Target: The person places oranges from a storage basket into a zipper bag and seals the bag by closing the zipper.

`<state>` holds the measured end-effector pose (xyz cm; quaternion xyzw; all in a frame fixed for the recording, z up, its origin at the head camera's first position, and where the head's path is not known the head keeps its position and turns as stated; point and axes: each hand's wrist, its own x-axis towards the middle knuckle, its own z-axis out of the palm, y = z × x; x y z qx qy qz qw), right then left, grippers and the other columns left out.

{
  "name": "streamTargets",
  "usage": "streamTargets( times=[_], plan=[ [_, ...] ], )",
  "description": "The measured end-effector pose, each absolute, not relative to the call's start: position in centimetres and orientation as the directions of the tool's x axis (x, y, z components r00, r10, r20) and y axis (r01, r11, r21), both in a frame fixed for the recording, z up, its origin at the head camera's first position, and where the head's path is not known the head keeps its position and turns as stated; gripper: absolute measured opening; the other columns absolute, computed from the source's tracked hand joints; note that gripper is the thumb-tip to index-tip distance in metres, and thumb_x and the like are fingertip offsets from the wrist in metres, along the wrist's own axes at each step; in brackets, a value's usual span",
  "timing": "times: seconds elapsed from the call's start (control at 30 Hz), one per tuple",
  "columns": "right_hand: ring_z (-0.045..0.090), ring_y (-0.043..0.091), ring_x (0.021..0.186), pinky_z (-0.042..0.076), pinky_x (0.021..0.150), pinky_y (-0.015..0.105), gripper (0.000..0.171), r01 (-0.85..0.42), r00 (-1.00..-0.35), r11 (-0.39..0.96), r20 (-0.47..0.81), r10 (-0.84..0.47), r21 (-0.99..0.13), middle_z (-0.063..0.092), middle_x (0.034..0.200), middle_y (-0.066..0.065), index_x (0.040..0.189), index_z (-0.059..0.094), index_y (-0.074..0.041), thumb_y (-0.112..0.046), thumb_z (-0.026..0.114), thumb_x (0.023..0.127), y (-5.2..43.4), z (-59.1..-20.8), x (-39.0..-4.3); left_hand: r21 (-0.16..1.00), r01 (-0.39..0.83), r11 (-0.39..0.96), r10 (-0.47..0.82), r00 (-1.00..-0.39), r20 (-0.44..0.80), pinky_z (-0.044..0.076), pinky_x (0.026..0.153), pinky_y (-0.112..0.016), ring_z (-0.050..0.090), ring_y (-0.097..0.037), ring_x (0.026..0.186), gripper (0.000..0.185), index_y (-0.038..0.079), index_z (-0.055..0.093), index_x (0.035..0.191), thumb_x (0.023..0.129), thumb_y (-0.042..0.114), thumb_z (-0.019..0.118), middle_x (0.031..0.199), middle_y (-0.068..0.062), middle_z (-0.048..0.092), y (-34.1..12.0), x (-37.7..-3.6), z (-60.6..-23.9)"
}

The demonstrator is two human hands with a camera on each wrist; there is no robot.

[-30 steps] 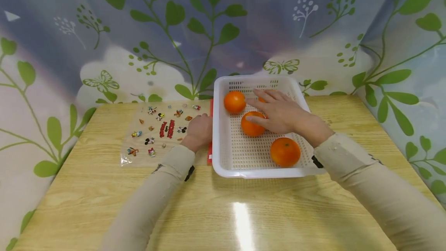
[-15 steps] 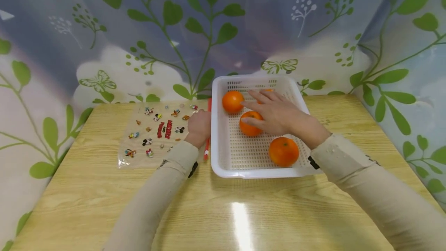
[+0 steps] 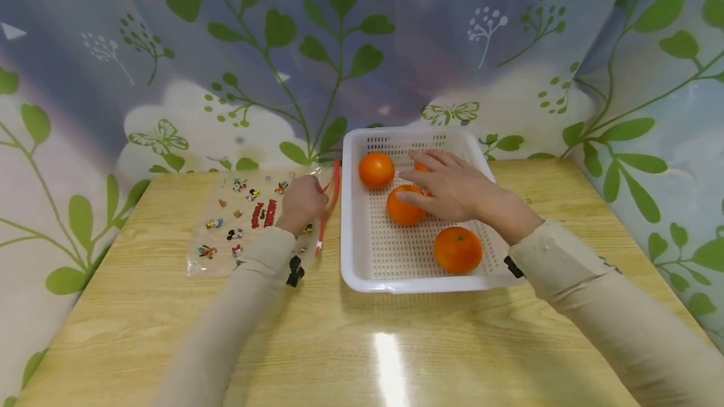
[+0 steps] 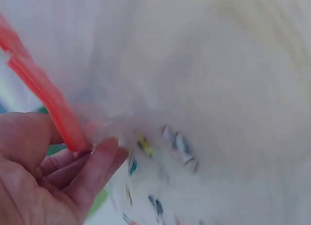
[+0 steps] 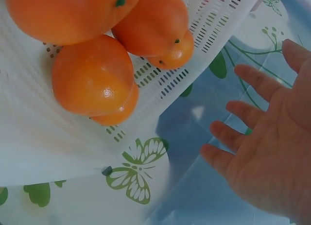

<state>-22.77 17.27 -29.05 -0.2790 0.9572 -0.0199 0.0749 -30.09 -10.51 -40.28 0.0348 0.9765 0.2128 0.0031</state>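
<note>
A clear sticker bag (image 3: 249, 218) with small cartoon figures lies flat on the wooden table (image 3: 362, 344), out at about ten o'clock from the table's middle. The left hand (image 3: 302, 203) rests over the bag's right edge, its fingers curled round and pinching the bag's red zip strip (image 3: 328, 206), which lifts off the table; the left wrist view shows the red strip (image 4: 43, 89) held between thumb and fingers. At one o'clock sits a white perforated basket (image 3: 362, 262) holding oranges. The right hand (image 3: 452, 184) lies flat over the middle orange (image 3: 403, 207), fingers straight and spread, fingertips near the far orange (image 3: 376, 169). A third orange (image 3: 457, 249) sits nearest the person.
</note>
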Motion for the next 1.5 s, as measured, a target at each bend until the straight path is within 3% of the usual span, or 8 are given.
streamTargets(
  times=[0.07, 0.13, 0.27, 0.5, 0.67, 1.03, 1.33, 1.5],
  plan=[
    [0.010, 0.037, 0.142, 0.010, 0.113, 0.057, 0.066, -0.533, -0.832, 0.843, -0.133, -0.538, -0.078, 0.013, 0.158, 0.012, 0.147, 0.039, -0.017, -0.060, 0.031, 0.098, 17.3, -29.0, -22.7, 0.506, 0.051, 0.861, 0.064, -0.998, -0.010, 0.030, 0.044, -0.026, 0.040, -0.014, 0.048, 0.026, 0.012, 0.047, 0.058, 0.082, 0.005, 0.054, 0.054, 0.001, 0.047, -11.9, -30.0, -39.9],
    [0.010, 0.037, 0.142, 0.010, 0.113, 0.056, 0.065, -0.533, -0.832, 0.843, -0.135, -0.538, -0.077, 0.013, 0.158, 0.012, 0.147, 0.040, -0.017, -0.059, 0.032, 0.098, 17.4, -29.0, -22.7, 0.606, 0.017, 0.795, 0.057, -0.997, -0.047, 0.036, 0.044, -0.027, 0.048, -0.016, 0.047, 0.025, 0.009, 0.057, 0.059, 0.083, 0.003, 0.053, 0.054, 0.000, 0.055, -13.3, -29.9, -39.6],
    [0.009, 0.037, 0.142, 0.008, 0.114, 0.055, 0.064, -0.542, -0.826, 0.837, -0.135, -0.547, -0.076, 0.013, 0.158, 0.013, 0.147, 0.041, -0.016, -0.057, 0.032, 0.099, 17.5, -29.1, -22.6, 0.754, -0.072, 0.653, 0.048, -0.990, -0.136, 0.050, 0.053, -0.035, 0.058, -0.021, 0.057, 0.014, -0.002, 0.069, 0.085, 0.088, 0.002, 0.055, 0.075, -0.010, 0.066, -15.6, -29.7, -39.0],
    [0.009, 0.038, 0.142, 0.008, 0.114, 0.056, 0.060, -0.542, -0.824, 0.836, -0.137, -0.549, -0.087, 0.017, 0.156, 0.015, 0.145, 0.044, -0.015, -0.054, 0.036, 0.100, 17.7, -29.4, -22.6, 0.798, -0.176, 0.577, -0.011, -0.978, -0.207, 0.054, 0.062, -0.027, 0.057, -0.016, 0.074, 0.028, -0.005, 0.060, 0.119, 0.094, 0.008, 0.057, 0.113, -0.020, 0.058, -17.8, -29.2, -37.6],
    [0.010, 0.037, 0.142, 0.008, 0.114, 0.053, 0.060, -0.560, -0.814, 0.824, -0.128, -0.567, -0.087, 0.018, 0.156, 0.015, 0.145, 0.044, -0.014, -0.054, 0.037, 0.100, 17.6, -29.5, -22.6, 0.785, -0.170, 0.595, -0.037, -0.982, -0.184, 0.053, 0.066, -0.031, 0.055, -0.015, 0.072, 0.027, -0.002, 0.062, 0.118, 0.098, 0.013, 0.051, 0.111, -0.018, 0.058, -18.3, -28.7, -36.1],
    [0.017, 0.033, 0.142, 0.016, 0.114, 0.052, 0.064, -0.583, -0.800, 0.797, -0.063, -0.597, -0.159, 0.022, 0.156, 0.010, 0.144, 0.045, -0.018, -0.060, 0.033, 0.098, 13.9, -28.4, -22.2, 0.865, -0.106, 0.490, -0.006, -0.993, -0.118, 0.050, 0.055, -0.023, 0.058, -0.009, 0.063, 0.025, -0.004, 0.057, 0.116, 0.099, 0.012, 0.052, 0.095, -0.015, 0.061, -17.5, -27.2, -33.3],
    [0.021, 0.027, 0.141, 0.017, 0.115, 0.046, 0.060, -0.587, -0.798, 0.791, -0.037, -0.601, -0.173, 0.027, 0.154, 0.003, 0.145, 0.042, -0.026, -0.061, 0.029, 0.098, 11.0, -27.9, -22.1, 0.896, -0.149, 0.418, -0.010, -0.987, -0.159, 0.055, 0.061, -0.023, 0.061, -0.008, 0.067, 0.028, -0.006, 0.053, 0.122, 0.098, 0.008, 0.048, 0.101, -0.017, 0.059, -16.8, -26.3, -30.8],
    [0.027, 0.026, 0.139, 0.023, 0.113, 0.046, 0.060, -0.583, -0.798, 0.782, -0.024, -0.602, -0.221, 0.031, 0.152, 0.003, 0.145, 0.043, -0.024, -0.059, 0.029, 0.099, 9.7, -27.7, -22.2, 0.917, -0.172, 0.360, -0.037, -0.985, -0.170, 0.057, 0.065, -0.025, 0.063, -0.008, 0.066, 0.028, -0.006, 0.052, 0.122, 0.098, 0.007, 0.049, 0.106, -0.018, 0.056, -16.1, -25.9, -29.9]
  ],
)
